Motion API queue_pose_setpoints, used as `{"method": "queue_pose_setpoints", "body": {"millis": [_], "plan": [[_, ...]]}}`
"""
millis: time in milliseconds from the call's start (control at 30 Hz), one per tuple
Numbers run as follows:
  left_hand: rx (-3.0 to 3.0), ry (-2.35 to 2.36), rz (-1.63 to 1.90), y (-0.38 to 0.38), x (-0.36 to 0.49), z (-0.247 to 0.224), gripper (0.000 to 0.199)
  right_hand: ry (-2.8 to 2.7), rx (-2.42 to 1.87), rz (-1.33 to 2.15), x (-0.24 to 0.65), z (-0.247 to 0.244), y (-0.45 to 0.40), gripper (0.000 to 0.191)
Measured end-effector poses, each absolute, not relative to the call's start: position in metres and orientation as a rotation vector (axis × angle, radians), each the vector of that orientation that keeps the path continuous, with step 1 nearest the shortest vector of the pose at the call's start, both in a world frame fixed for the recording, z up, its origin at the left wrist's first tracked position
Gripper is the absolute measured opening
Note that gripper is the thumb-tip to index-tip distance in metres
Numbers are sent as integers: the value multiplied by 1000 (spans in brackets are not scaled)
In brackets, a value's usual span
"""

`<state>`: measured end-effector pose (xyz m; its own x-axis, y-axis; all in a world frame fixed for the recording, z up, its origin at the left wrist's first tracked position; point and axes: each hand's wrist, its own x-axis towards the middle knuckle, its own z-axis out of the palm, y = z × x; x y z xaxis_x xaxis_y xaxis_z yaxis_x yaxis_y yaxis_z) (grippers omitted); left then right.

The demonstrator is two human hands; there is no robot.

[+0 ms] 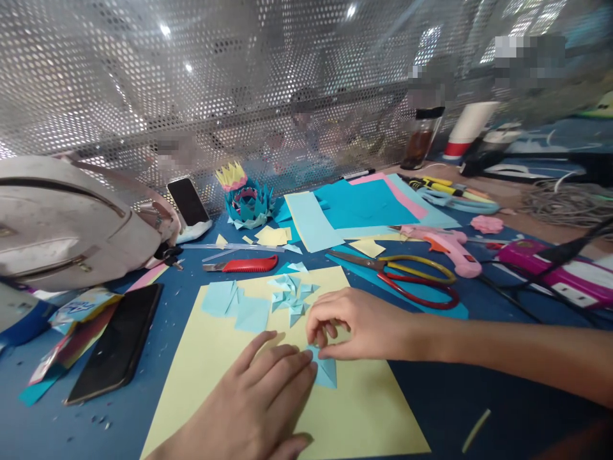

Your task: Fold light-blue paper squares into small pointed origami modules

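We see two bare hands at work over a light blue folded paper (327, 374) just below the centre of the frame, on a pale yellow sheet (373, 409). The left hand (275, 390), reaching in from the bottom edge, lays its fingers, extended and close together, against the paper's left side. The right hand (368, 322), entering from the right, curls its fingers, thumb and forefinger narrowly spaced at the paper's top edge; we cannot tell whether they pinch it. Just above the hands, we find small folded blue pieces (290, 297) clustered beside flat light blue pieces (252, 313). A red cutter (251, 264) lies near the middle of the frame, scissors (419, 275) and a pink glue gun (453, 246) right of centre, and a dark phone (117, 345) at lower left.
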<state>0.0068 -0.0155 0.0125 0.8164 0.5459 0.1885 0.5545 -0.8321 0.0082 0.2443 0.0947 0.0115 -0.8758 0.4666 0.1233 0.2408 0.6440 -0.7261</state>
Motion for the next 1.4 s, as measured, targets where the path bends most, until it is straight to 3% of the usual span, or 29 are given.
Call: {"method": "queue_pose_setpoints", "body": {"millis": [267,567,833,1133,1267,1400], "plan": [[-2928,-885,-295,-16,8,12,48,-2520,-671,1324,246,13,102,18],[-2925,-884,-381,-17,7,11,41,-2693,-803,1035,246,23,97,5],[-2913,-859,-403,-17,6,9,37,-2741,-732,1146,248,30,101,37],[-2921,-883,-375,-18,9,12,42,-2796,-556,1015,248,20,99,13],[-2911,-885,-269,-17,11,13,48,-2784,-554,1013,248,20,98,13],[-2909,-892,-211,-17,13,14,51,-2740,-640,1168,247,22,100,28]]}}
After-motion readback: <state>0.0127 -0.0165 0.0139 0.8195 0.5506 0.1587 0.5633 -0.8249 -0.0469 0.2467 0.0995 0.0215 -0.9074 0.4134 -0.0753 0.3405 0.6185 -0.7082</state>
